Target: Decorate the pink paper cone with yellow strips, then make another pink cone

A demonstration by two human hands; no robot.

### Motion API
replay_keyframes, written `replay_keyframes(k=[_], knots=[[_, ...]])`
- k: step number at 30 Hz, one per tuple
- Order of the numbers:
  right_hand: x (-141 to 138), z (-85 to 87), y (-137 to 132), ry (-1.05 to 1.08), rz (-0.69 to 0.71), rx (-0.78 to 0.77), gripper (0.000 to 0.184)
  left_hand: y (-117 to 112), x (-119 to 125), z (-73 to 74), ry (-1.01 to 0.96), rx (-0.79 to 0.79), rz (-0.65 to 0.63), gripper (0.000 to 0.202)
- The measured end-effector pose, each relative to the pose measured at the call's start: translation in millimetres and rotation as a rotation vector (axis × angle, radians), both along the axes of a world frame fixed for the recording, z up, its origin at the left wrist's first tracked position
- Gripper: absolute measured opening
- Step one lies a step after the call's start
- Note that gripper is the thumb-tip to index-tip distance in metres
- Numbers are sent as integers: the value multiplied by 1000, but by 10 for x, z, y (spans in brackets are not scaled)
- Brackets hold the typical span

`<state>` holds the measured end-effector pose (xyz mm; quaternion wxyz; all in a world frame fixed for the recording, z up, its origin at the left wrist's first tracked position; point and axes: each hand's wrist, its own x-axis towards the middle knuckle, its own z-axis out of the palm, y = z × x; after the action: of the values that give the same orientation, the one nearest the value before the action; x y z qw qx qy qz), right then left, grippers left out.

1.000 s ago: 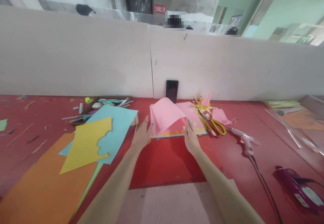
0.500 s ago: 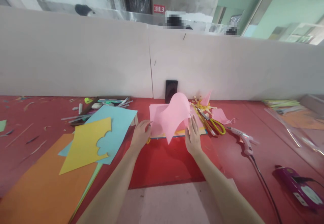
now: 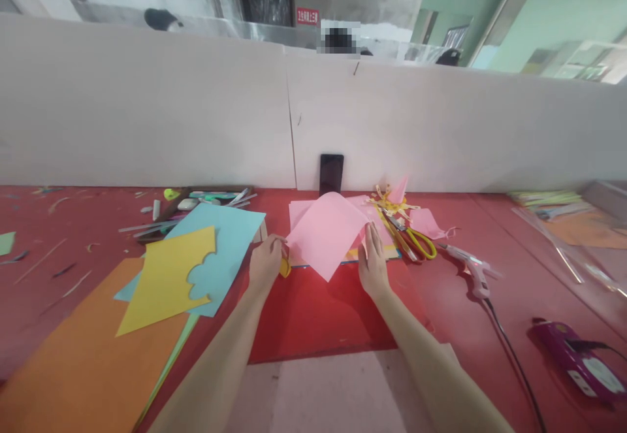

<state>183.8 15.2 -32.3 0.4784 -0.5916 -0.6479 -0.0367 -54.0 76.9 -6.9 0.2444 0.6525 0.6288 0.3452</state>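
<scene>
The pink sheet [image 3: 326,234], arched high half a second ago, has sunk flatter and now hangs tilted just in front of the phone [image 3: 332,173]. The left hand [image 3: 264,264] pinches the sheet's left corner. The right hand [image 3: 373,263] lies flat, fingers together, touching the sheet's right edge.

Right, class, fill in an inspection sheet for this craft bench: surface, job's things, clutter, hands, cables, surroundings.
Surface: red tabletop, largely covered with paper.
Job's things: pink paper sheet lifted above a red card sheet.
Clutter: light blue paper sheet, yellow sheet with a scalloped cut, orange sheet, yellow-handled scissors, paper scraps.
Hands: left hand pinches the pink sheet's left corner; right hand flat at its right edge.
Cables: black cord from the white glue gun; purple device nearby.
Surroundings: white partition board; black phone leaning on it.
</scene>
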Motion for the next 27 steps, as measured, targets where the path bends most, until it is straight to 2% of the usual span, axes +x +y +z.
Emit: replay_keyframes(k=[4,8,10,12,14,15,18,22,27], knots=[[-10,23,-9,-2,7,-2,52,2,31,23,-46,-36,-18,27],[-8,22,-2,-5,-1,10,54,7,12,11,-101,-5,56,32],[-4,13,3,-10,-6,8,55,8,-20,14,-164,159,156,34],[-3,3,5,-11,-13,0,56,1,-53,40,-225,448,281,35],[-5,-6,5,-9,-16,-6,55,-17,-68,87,-195,700,369,38],[-7,-10,6,-7,-16,-5,55,-31,-64,112,-133,758,381,43],[-7,-19,11,-8,-12,3,55,-66,-5,150,32,696,328,61],[-1,-26,14,-3,-15,-6,55,-39,103,48,195,500,190,62],[0,-22,4,26,-15,-33,54,45,149,-126,455,317,-153,61]])
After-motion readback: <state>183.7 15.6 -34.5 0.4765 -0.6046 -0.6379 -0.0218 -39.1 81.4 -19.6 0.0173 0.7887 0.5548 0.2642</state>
